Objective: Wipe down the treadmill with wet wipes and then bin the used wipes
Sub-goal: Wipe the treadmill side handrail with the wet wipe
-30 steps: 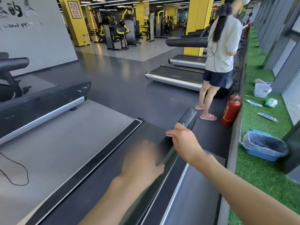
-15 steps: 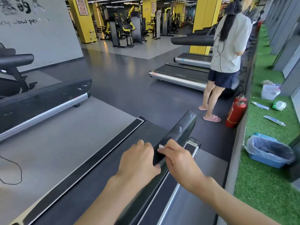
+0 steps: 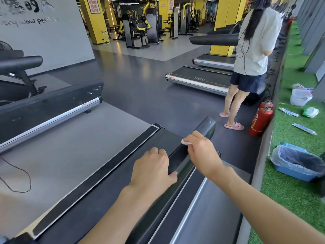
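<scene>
1. Head view, task's things: the treadmill (image 3: 98, 175) runs from the bottom edge towards the centre. Its black handrail (image 3: 205, 128) slants above the deck. A small white wet wipe (image 3: 185, 142) lies bunched against the handrail's upper side.
2. Head view, hands: the right hand (image 3: 202, 152) has its grip closed on the wet wipe, pinching it onto the handrail. The left hand (image 3: 153, 171) has its grip wrapped round the handrail just below, thumb on the near face.
3. Head view, handling: the wipe looks light, limp and damp, so it is best held bunched under the fingertips. The glossy, rigid handrail probably lets it slide easily.
4. Head view, disposal: a blue bin (image 3: 290, 173) with a plastic liner stands well apart to the right on artificial grass (image 3: 290, 138).
5. Head view, surroundings: two red fire extinguishers (image 3: 262, 118) stand beyond, near another person (image 3: 253, 50).
</scene>
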Tool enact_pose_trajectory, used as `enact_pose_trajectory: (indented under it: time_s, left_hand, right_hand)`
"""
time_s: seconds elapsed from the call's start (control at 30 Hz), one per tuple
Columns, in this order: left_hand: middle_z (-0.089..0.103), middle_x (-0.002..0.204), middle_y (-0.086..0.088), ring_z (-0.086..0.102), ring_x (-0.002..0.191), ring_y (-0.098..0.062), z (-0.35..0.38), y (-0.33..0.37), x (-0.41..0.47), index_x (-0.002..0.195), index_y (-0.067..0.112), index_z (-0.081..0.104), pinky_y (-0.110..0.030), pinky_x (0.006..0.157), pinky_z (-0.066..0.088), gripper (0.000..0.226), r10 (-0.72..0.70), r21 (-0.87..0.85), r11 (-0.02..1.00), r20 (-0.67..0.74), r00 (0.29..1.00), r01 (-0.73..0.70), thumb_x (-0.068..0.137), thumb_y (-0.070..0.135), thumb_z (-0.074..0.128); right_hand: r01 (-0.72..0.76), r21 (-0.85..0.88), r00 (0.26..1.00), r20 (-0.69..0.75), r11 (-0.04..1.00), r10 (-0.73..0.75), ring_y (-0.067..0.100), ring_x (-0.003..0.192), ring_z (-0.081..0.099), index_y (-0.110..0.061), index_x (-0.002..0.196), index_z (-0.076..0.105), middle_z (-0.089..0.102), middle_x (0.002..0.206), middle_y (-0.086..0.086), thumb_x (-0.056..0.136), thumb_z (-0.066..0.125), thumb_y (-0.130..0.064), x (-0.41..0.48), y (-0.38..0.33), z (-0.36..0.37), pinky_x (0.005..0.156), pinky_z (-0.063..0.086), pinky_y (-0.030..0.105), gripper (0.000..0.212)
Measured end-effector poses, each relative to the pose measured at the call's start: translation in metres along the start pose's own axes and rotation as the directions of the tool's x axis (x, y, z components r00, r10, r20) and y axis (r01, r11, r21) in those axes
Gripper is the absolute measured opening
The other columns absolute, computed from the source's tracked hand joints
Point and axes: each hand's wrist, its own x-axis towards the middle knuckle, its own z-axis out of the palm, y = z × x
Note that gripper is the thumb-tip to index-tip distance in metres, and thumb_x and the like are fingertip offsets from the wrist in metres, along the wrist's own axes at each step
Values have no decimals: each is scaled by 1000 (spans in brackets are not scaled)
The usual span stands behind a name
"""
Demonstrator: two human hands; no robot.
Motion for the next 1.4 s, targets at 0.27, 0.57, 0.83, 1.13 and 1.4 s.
enact_pose_trajectory:
  time_s: [0.27,0.57,0.83,1.13,1.4]
  left_hand:
    - [42,90,3,43,79,-16,0,0,2,91,17,38,-28,62,34,42,16,32,999,12,1000,-17,88,55,56]
    - [45,102,5,52,90,-15,7,8,17,107,19,47,-28,61,35,36,67,-52,997,45,997,-65,92,51,53]
    - [43,97,6,43,78,-13,8,12,21,108,18,48,-27,59,33,35,53,-24,998,37,998,-52,91,48,54]
    - [48,96,7,45,78,-14,5,13,32,100,19,47,-28,59,33,35,48,-38,998,46,998,-46,92,52,53]
    - [49,105,7,53,93,-14,12,20,47,107,18,51,-27,66,40,36,46,-108,993,54,997,-40,92,50,54]
  right_hand:
    - [113,124,989,-114,986,-99,17,63,53,-5,95,68,52,82,2,74,57,24,-18,12,7,64,47,16,38]
    - [196,131,981,-7,972,-196,21,65,56,-5,98,71,54,89,5,82,54,13,-25,0,3,58,48,28,29]
    - [232,92,963,119,968,-243,26,63,52,-8,94,69,47,87,5,74,56,14,-21,-18,1,55,48,35,33]
    - [183,41,977,104,982,-186,26,56,51,-8,81,67,45,81,3,64,50,18,0,4,10,50,46,35,35]
    - [-56,73,995,-75,996,62,25,75,52,-4,97,71,55,92,12,83,52,13,21,38,4,66,47,33,29]
